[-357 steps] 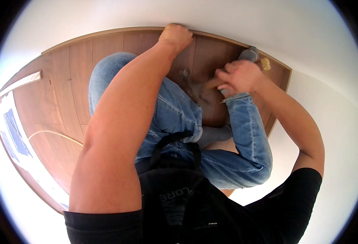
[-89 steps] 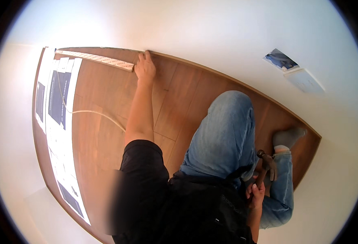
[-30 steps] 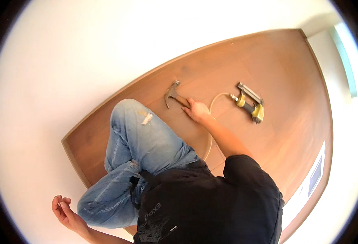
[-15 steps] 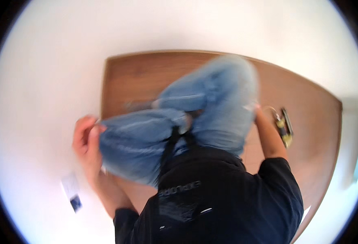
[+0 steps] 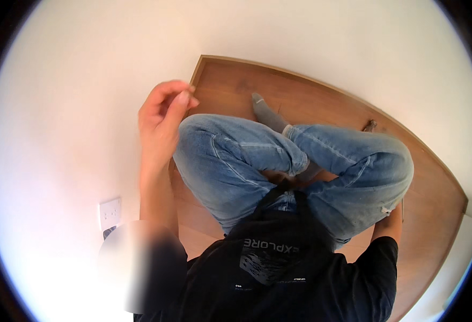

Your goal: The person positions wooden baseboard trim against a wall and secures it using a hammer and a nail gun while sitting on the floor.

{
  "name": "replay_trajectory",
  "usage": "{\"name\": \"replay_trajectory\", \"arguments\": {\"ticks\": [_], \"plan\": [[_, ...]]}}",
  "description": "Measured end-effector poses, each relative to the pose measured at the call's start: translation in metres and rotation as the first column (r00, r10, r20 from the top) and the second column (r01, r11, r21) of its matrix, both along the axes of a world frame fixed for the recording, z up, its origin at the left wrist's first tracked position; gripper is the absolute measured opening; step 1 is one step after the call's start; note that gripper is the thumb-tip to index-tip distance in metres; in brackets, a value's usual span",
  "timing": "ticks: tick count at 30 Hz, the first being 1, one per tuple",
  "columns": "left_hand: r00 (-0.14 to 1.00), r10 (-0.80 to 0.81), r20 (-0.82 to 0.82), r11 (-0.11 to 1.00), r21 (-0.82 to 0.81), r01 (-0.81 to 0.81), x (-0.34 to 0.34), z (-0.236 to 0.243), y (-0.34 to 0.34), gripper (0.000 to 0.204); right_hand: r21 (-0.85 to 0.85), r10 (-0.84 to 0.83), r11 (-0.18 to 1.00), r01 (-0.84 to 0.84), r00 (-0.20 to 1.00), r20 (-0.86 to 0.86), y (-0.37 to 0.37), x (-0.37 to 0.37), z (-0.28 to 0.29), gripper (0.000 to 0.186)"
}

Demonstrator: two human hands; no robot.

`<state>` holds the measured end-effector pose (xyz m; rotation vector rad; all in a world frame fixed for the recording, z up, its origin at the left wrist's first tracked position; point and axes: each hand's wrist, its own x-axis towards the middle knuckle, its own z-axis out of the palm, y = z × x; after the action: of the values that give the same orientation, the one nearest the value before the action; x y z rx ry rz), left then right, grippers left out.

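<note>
My left hand (image 5: pixel 167 115) is raised beside the left wall, above my bent left knee. Its fingers are curled toward the thumb; anything between the fingertips is too small to make out. My right forearm (image 5: pixel 386 224) reaches behind my right knee (image 5: pixel 394 169), where the hand and whatever it holds are hidden. A dark metal head, apparently the hammer's (image 5: pixel 369 125), shows on the wooden floor (image 5: pixel 429 193) just beyond that knee. My crossed legs in jeans and grey socks (image 5: pixel 268 112) fill the middle.
White walls (image 5: pixel 327 43) meet in a corner ahead, with brown trim (image 5: pixel 300 76) along their base. A white socket plate (image 5: pixel 109 212) is on the left wall, low beside my left arm, above a dark patch partly out of sight.
My view has swung toward the corner. My left hand has risen along the wall. My right hand, seen on the hammer a second ago, is now hidden, as is the yellow nail gun.
</note>
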<state>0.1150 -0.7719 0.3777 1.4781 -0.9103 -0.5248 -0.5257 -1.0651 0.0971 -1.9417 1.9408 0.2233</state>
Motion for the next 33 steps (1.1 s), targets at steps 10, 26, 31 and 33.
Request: {"name": "replay_trajectory", "arguments": {"ticks": [10,26,31,33], "plan": [[0.847,-0.519,0.114,0.733,0.569,0.373,-0.042,-0.050,-0.146,0.027,-0.174,0.135,0.980,-0.098,0.967,0.214,0.001,-0.021,-0.034,0.043],[0.943,-0.002,-0.333,0.413,0.858,0.304,-0.006,-0.248,-0.230,0.038,0.147,-0.392,0.207,0.967,-0.055,0.918,-0.120,-0.056,-0.028,0.042],[0.605,-0.638,0.475,0.525,0.844,-0.109,0.002,-0.297,-0.223,0.038,-0.118,-0.514,0.162,0.980,0.186,0.837,-0.155,-0.073,-0.068,0.047],[0.477,-0.649,0.593,0.621,0.775,-0.118,-0.045,-0.256,-0.212,0.038,-0.104,-0.559,0.177,0.979,0.187,0.808,-0.153,-0.074,-0.063,0.048]]}}
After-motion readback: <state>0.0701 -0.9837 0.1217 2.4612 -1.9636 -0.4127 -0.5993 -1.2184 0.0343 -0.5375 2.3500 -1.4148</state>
